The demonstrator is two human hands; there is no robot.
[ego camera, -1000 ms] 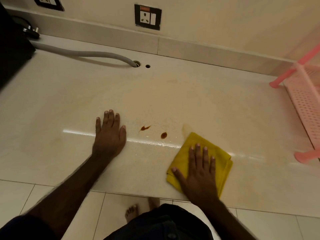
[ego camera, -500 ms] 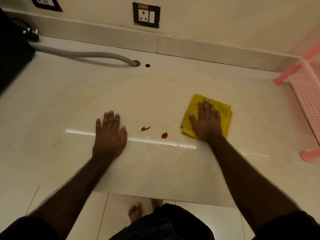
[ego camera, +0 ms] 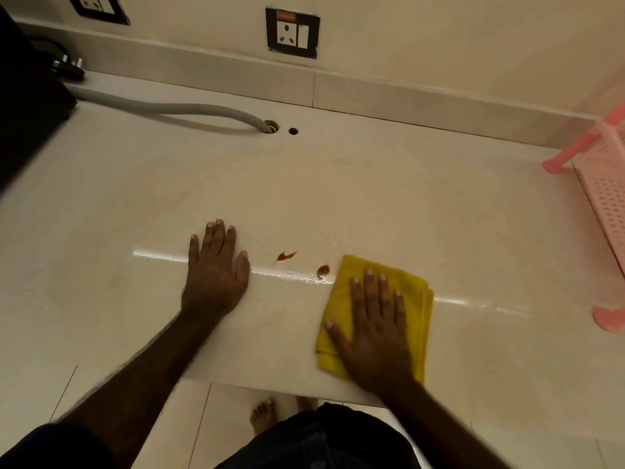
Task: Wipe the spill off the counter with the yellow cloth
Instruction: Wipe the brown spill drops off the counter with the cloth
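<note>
The spill is two small brown drops on the cream counter: a streaked one and a rounder one. A folded yellow cloth lies flat near the counter's front edge, its far left corner just right of the rounder drop. My right hand presses flat on the cloth, fingers spread. To the left of the drops, my left hand rests palm down on the bare counter, holding nothing.
A grey corrugated hose runs along the back into a hole, with a smaller hole beside it. A pink plastic rack stands at the right edge. A dark appliance fills the far left. A wall socket is above.
My right hand has slid the cloth from the far side back toward the front edge, after pushing it away before. The two drops and my left hand have stayed put.
</note>
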